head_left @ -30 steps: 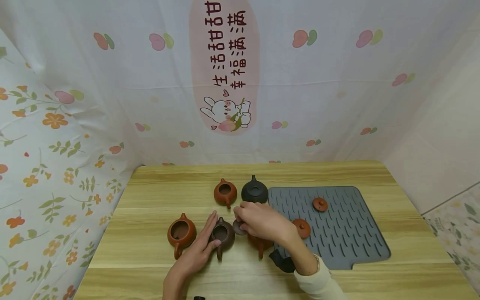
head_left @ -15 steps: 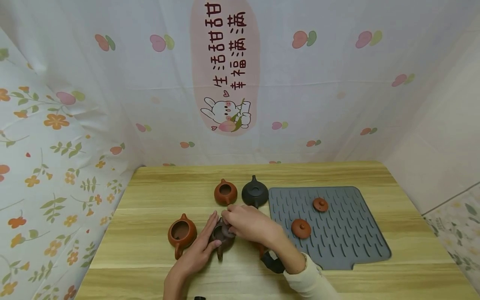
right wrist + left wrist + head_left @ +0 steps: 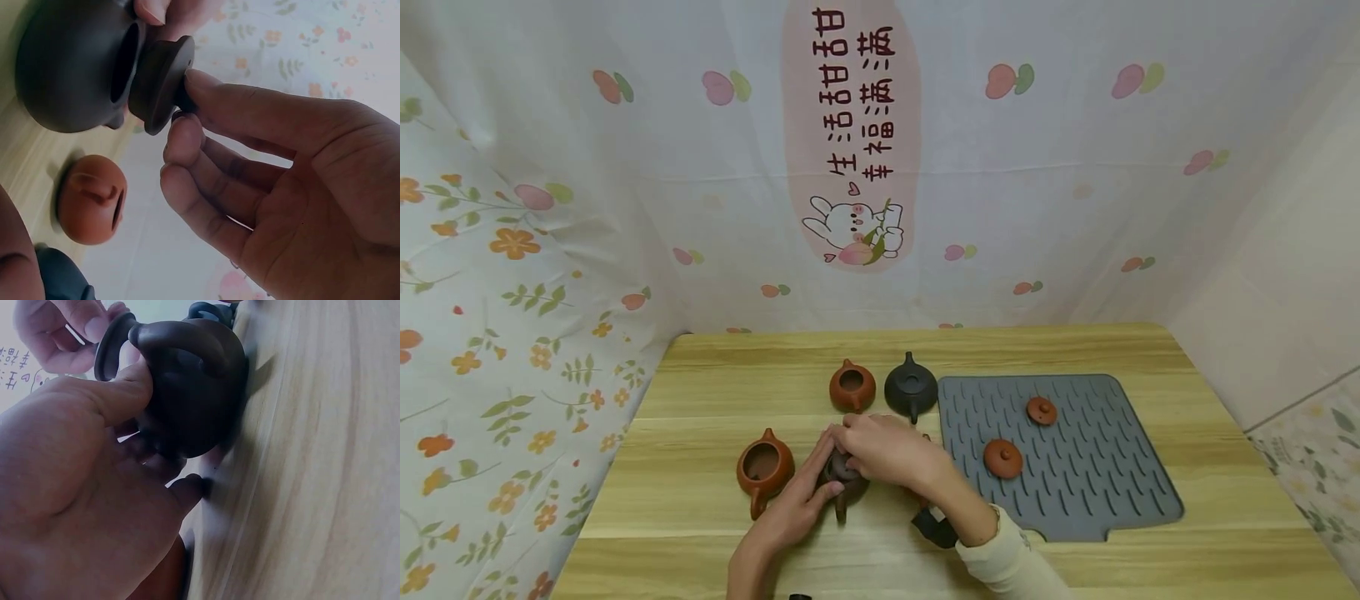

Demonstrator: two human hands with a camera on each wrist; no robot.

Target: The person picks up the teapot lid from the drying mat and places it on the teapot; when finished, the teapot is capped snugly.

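Observation:
A dark brown teapot stands on the wooden table between both hands. My left hand steadies it, fingers along its left side and thumb at the rim beside the handle, as the left wrist view of the teapot shows. My right hand pinches the knob of a matching dark brown lid between thumb and fingertips. The lid's inner collar faces the round mouth of the teapot, close to it and tilted, with part of the dark mouth still showing.
A lidless reddish-brown teapot stands left, a smaller one behind, and a black teapot beside that. Another reddish one is mostly hidden under the right forearm. Two reddish lids, one nearer and one farther, lie on a grey mat.
My right hand has carried the dark lid leftward from beside the dark brown teapot to over its mouth. The left hand has stayed in place on the teapot.

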